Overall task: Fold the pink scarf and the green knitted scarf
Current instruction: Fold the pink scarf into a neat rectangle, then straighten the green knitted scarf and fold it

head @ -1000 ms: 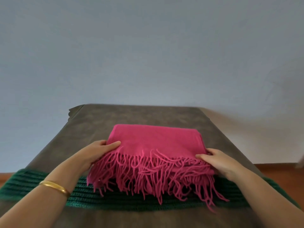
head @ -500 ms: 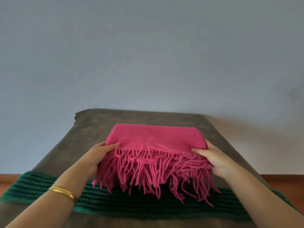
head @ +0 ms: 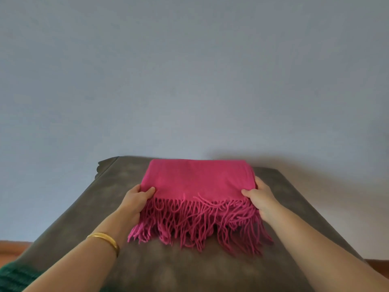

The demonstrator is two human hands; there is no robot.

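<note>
The pink scarf (head: 197, 180) is folded into a thick rectangle, its long fringe hanging toward me. My left hand (head: 135, 200) grips its left edge, thumb on top and fingers underneath. My right hand (head: 260, 197) grips the right edge the same way. The bundle is held over the far half of the grey-brown table (head: 189, 268). Only a corner of the green knitted scarf (head: 14, 277) shows at the bottom left, lying across the table's near edge; the rest is out of frame.
A plain blue-grey wall rises right behind the table's far edge. The table's far left corner (head: 106, 165) has a curled cover edge. Wooden floor (head: 10, 248) shows at the left and right sides.
Both hands have carried the folded pink scarf away from me, off the green scarf toward the far end of the table. The view has tilted up, so the green scarf has mostly left the frame.
</note>
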